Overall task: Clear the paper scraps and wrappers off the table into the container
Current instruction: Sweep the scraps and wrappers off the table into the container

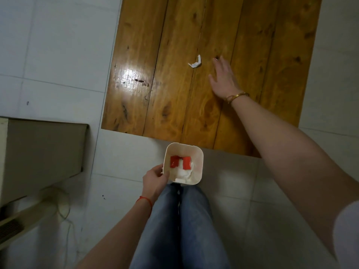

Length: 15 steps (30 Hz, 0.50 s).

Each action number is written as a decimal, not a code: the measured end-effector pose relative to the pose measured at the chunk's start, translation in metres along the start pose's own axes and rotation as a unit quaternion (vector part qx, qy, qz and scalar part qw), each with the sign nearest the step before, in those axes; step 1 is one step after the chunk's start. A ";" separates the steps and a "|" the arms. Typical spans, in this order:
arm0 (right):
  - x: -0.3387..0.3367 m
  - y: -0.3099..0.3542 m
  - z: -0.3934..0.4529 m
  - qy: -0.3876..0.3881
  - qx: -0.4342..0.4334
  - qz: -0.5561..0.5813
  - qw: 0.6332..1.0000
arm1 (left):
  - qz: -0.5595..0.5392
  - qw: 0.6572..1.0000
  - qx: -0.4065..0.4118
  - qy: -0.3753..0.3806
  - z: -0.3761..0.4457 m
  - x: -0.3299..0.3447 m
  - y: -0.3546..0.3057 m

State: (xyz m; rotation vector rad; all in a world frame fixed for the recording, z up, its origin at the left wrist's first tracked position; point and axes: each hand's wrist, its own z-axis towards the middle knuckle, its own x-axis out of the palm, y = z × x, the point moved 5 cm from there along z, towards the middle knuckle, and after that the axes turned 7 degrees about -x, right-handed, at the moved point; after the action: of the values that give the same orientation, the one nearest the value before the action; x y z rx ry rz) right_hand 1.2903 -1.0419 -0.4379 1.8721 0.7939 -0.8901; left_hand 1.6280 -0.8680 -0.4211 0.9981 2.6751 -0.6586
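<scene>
A small crumpled white paper scrap lies near the middle of the wooden table. My right hand is stretched out flat over the table just right of the scrap, fingers apart, holding nothing. My left hand grips the left rim of a cream square container, held below the table's near edge above my knees. Inside the container lie red wrappers and white crumpled paper.
A beige box-like unit stands on the tiled floor at the left, with a thin cord looping beside it. White floor tiles surround the table. My legs in blue jeans are right under the container.
</scene>
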 end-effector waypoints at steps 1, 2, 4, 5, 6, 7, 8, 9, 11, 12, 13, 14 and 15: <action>0.004 -0.004 0.009 0.007 0.006 -0.002 1.000 | -0.002 1.000 0.001 0.000 0.004 0.002 0.001; 0.008 -0.007 0.016 0.014 0.011 -0.003 1.000 | -0.001 1.000 0.003 0.000 0.007 0.004 0.002; 0.017 -0.011 0.025 0.025 0.020 -0.002 0.999 | 0.005 1.000 0.010 0.000 0.013 0.006 0.004; 0.021 -0.011 0.028 0.027 0.019 -0.002 0.999 | 0.009 1.000 0.012 -0.002 0.015 0.007 0.006; 0.023 -0.009 0.030 0.027 0.013 -0.002 1.000 | 0.012 1.000 0.012 -0.002 0.018 0.007 0.007; 0.024 -0.006 0.031 0.026 -0.001 -0.001 1.000 | 0.014 1.000 0.011 0.000 0.020 0.007 0.007; 0.025 -0.002 0.032 0.027 -0.024 0.000 0.999 | 0.018 1.000 0.009 0.002 0.021 0.008 0.008; 0.027 0.004 0.033 0.032 -0.051 -0.003 0.998 | 0.021 1.000 0.006 0.005 0.023 0.008 0.008; 0.031 0.017 0.031 0.048 -0.109 -0.024 0.993 | 0.027 1.000 0.001 0.010 0.028 0.008 0.008; 0.035 0.024 0.030 0.058 -0.136 -0.037 0.988 | 0.030 0.999 0.000 0.011 0.029 0.008 0.008; 0.040 0.029 0.026 0.068 -0.159 -0.049 0.984 | 0.033 0.999 -0.001 0.013 0.031 0.008 0.008; 0.044 0.033 0.021 0.077 -0.177 -0.061 0.979 | 0.036 0.999 -0.001 0.013 0.032 0.008 0.008; 0.049 0.036 0.015 0.083 -0.192 -0.073 0.975 | 0.039 0.999 0.000 0.012 0.033 0.007 0.008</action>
State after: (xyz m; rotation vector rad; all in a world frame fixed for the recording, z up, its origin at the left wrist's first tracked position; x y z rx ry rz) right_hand 1.3418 -1.0613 -0.4679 1.5716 1.1322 -0.6184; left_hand 1.6290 -0.8744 -0.4551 1.1119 2.6408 -0.6339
